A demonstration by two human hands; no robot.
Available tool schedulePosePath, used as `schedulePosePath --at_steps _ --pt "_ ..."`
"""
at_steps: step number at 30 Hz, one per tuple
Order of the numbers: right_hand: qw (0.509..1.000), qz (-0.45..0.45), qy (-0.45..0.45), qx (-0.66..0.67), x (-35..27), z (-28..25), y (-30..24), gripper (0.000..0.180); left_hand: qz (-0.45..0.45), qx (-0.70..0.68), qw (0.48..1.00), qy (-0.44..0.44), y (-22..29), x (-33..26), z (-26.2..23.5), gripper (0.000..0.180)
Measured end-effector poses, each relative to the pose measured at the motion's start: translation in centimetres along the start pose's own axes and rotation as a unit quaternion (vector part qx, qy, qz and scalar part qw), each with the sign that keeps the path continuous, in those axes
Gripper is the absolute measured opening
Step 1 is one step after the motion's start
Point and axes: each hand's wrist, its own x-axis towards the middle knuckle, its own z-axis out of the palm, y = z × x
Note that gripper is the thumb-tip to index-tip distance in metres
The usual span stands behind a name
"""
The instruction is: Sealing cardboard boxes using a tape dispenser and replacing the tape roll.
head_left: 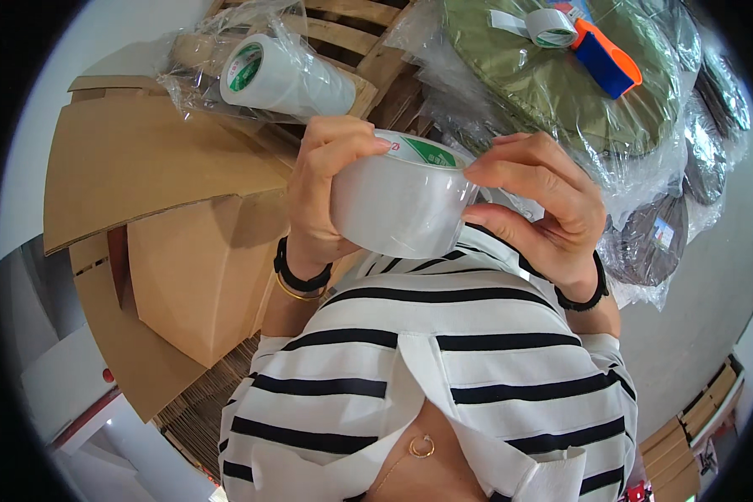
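A wide roll of clear packing tape [402, 205] is held up in front of my chest, its green and white core label facing upward. My left hand [316, 184] wraps round the roll's left side, with fingers over the top edge. At the roll's right edge, my right hand [544, 201] bends its index finger and thumb against the tape. Whether a loose tape end is between those fingertips is too fine to make out. Both wrists carry black bands.
Beyond my hands, more tape rolls [289, 75] lie in clear plastic on a wooden pallet [343, 33]. Cardboard boxes [201, 268] stand at left. At upper right, a plastic-wrapped green bundle [510, 84] bears a small tape roll [551, 28] and an orange-and-blue tape dispenser [607, 58].
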Motion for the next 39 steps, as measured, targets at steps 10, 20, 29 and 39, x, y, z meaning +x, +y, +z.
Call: schedulePosePath --at_steps 10,20,29,39 --pt "0.999 0.001 0.036 -0.017 -0.4 0.8 0.7 0.027 -0.010 0.033 0.999 0.000 0.2 -0.1 0.1 0.060" --pt "0.988 0.138 0.034 0.065 -0.7 1.2 0.7 0.021 -0.014 0.071 0.997 -0.022 0.7 0.1 0.3 0.059" --pt "0.980 0.166 -0.056 0.091 -1.0 1.3 2.3 0.019 -0.018 0.097 0.994 -0.048 0.3 -0.5 0.7 0.055" --pt "0.991 -0.023 -0.023 -0.127 -1.8 1.5 2.8 0.020 -0.079 0.076 0.994 -0.014 0.4 -1.2 2.1 0.052"
